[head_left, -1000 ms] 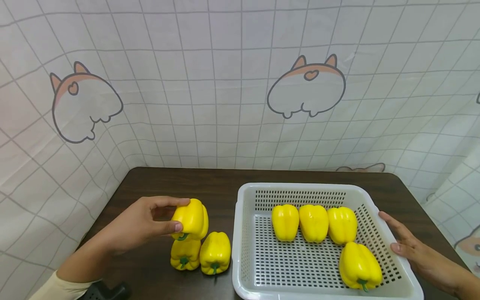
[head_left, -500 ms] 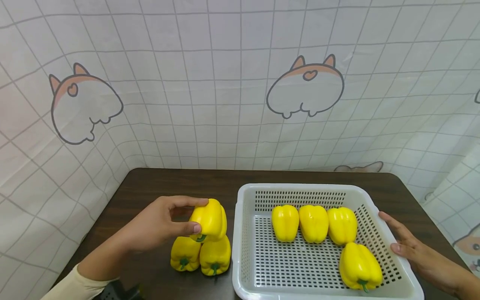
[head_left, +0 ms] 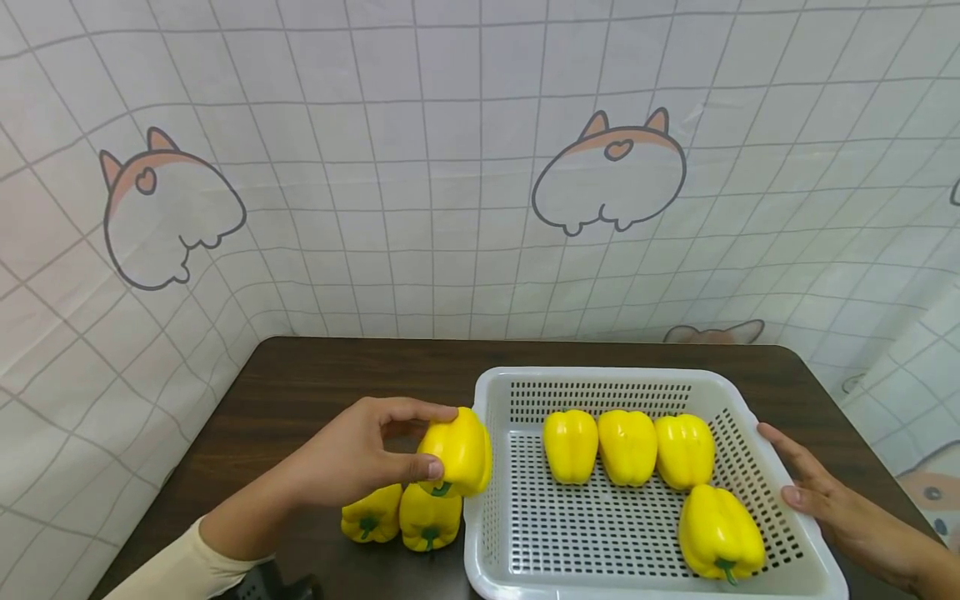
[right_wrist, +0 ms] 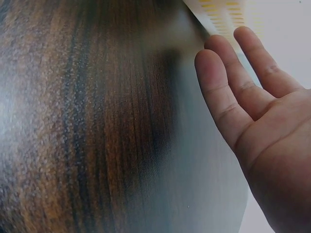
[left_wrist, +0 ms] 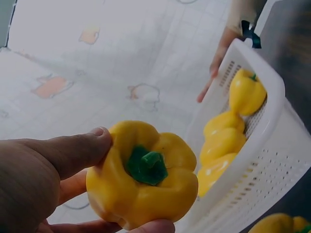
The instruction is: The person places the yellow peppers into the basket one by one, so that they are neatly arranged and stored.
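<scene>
My left hand (head_left: pixel 360 458) grips a yellow bell pepper (head_left: pixel 459 454) between thumb and fingers, close to the left rim of a white plastic basket (head_left: pixel 487 533). In the left wrist view the held pepper (left_wrist: pixel 141 177) turns its green stem toward the camera. Below it on the table two more bell peppers (head_left: pixel 430 521) sit side by side, partly covered by the hand and the held one. Inside the basket, three bell peppers (head_left: pixel 627 447) form a row, with another pepper (head_left: pixel 722 533) in front at the right. My right hand (head_left: pixel 840 508) touches the basket's right side with extended fingers (right_wrist: pixel 214 73).
The dark wooden table (head_left: pixel 360 367) carries the basket on its right half. Behind it hangs a white gridded curtain (head_left: pixel 450 167) with animal drawings. A black device (head_left: pixel 270 583) is at the left wrist.
My left hand has carried the held bell pepper to the right, from above the two table peppers to the basket's left rim. The right hand and the basket stay in place.
</scene>
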{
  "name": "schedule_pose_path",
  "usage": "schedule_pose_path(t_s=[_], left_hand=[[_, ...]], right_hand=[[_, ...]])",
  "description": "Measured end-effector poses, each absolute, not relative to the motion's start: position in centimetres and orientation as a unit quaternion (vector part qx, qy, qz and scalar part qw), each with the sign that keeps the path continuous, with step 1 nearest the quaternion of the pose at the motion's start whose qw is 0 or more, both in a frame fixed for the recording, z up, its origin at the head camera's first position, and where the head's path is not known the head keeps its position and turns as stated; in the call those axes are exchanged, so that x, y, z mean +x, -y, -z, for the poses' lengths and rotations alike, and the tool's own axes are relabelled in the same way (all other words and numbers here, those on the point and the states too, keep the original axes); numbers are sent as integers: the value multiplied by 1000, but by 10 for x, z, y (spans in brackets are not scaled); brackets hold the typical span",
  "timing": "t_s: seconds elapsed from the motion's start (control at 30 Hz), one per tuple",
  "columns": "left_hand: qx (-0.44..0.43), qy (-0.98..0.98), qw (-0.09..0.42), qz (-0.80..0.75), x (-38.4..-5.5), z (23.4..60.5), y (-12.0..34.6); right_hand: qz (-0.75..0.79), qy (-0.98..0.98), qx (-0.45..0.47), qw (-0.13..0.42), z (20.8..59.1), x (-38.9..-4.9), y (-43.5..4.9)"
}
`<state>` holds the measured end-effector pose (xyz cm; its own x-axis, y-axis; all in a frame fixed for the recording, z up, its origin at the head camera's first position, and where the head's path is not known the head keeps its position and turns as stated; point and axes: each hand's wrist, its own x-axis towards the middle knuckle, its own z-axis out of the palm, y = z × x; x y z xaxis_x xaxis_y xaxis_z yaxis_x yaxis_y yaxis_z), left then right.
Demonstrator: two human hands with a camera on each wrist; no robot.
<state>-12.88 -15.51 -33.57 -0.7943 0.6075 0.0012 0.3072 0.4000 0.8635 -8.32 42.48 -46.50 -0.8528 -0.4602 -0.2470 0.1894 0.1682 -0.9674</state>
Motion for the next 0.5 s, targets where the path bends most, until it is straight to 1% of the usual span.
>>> schedule_pose_path(t_s=[0.5], left_hand=[[278,-804,187,-492,-124,340,123]], right_hand=[[640,-717,-98,259,467,-83,-426]])
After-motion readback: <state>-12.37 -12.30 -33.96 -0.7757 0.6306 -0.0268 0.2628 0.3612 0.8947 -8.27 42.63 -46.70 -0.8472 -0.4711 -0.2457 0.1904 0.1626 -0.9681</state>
